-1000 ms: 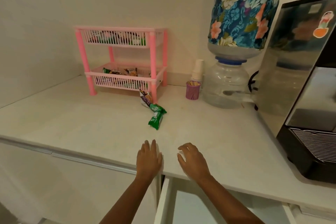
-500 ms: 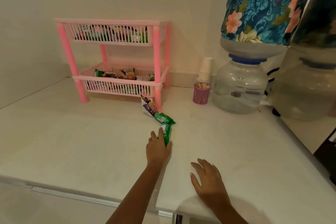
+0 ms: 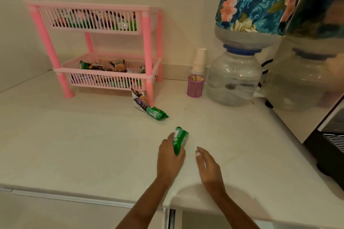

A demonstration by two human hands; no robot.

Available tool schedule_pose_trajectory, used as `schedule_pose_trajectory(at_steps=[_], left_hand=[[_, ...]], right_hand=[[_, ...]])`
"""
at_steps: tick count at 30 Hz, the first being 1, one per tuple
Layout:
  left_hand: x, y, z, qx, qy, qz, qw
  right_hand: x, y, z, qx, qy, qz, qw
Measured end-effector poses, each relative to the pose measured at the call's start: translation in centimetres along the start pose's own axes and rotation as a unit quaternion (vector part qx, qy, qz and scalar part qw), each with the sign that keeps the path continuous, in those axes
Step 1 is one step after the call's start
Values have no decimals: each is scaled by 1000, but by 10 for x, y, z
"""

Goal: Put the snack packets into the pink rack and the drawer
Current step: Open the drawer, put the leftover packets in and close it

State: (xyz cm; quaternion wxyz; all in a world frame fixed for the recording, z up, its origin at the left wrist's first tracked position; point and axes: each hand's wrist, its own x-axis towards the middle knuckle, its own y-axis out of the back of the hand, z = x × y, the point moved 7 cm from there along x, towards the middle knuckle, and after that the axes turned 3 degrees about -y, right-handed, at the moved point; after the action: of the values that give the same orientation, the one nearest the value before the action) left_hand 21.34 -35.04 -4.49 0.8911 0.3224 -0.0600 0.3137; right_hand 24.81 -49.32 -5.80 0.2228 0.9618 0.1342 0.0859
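Left hand [image 3: 170, 156] was closed around a green snack packet [image 3: 179, 140], fingers wrapped along its lower half, the upper end projecting forward; whether the packet was clear of the white table [image 3: 74, 145] or resting on it could not be determined. The lengthwise grip judged suited to carrying it either to the rack or back to the drawer. Right hand [image 3: 208, 165] was empty, fingers loosely spread, hovering low over the table just beside the left, judged placed ready to take the packet or to work the drawer.

Two further packets remained on the table: a green one [image 3: 157, 113] and a purple-and-white one [image 3: 140, 99], the latter leaning against the front right leg of the pink rack [image 3: 147, 46]. Both tiers of the rack held packets. Only a dark gap at the drawer [image 3: 172, 218] edge showed below the table front; its contents were not visible. Task judged partly complete
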Motion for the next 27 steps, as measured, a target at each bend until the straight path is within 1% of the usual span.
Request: schedule_pose_trajectory(at_steps=[1, 3, 6, 8, 9, 11, 13, 15, 17, 19, 20, 21, 22, 23, 24, 25, 26, 27], left_hand=[[-12, -8, 10, -19, -26, -20, 999], [-33, -21, 25, -42, -67, -50, 996], [-53, -29, 41, -81, -84, -61, 991], [-61, -33, 50, -77, -106, -81, 988], [-65, -35, 54, -75, -118, -96, 986], [-72, -37, 60, -74, -139, -122, 980], [-76, -39, 63, -55, -142, -132, 979], [-76, -40, 62, -18, -128, -133, 983], [-73, -44, 60, 53, -133, -138, 980], [-70, -47, 57, 126, -144, -152, 970], [-70, -49, 53, 155, -147, -162, 963], [-70, -52, 50, 185, -149, -173, 956], [-71, -55, 47, 214, -149, -184, 948], [-73, -57, 44, 236, -147, -192, 941], [-74, -58, 42, 245, -141, -196, 939], [-74, -58, 41, 245, -136, -195, 940], [-74, -58, 42, 242, -134, -192, 942], [-74, -57, 43, 239, -135, -189, 943]], right_hand=[[2, 5, 2, 51, -36, 7, 998], [3, 8, 4, 167, -80, -9, 983], [0, 14, 10, 343, -124, -44, 930], [-5, 21, 15, 428, -156, -58, 889], [-9, 24, 18, 455, -168, -64, 872], [-18, 30, 25, 482, -182, -71, 854], [-26, 40, 31, 486, -180, -68, 853], [-32, 54, 33, 475, -168, -55, 862], [-41, 67, 36, 422, -145, -31, 894], [-56, 83, 36, 335, -87, -13, 938], [-66, 92, 31, 274, -30, -18, 961], [-78, 99, 22, 189, 55, -35, 980], [-91, 104, 11, 75, 164, -65, 981], [-106, 102, 2, -47, 277, -108, 954], [-123, 95, 1, -159, 376, -157, 899], [-137, 86, 9, -241, 448, -204, 836], [-147, 76, 23, -296, 484, -252, 784], [-153, 65, 42, -337, 478, -302, 753]])
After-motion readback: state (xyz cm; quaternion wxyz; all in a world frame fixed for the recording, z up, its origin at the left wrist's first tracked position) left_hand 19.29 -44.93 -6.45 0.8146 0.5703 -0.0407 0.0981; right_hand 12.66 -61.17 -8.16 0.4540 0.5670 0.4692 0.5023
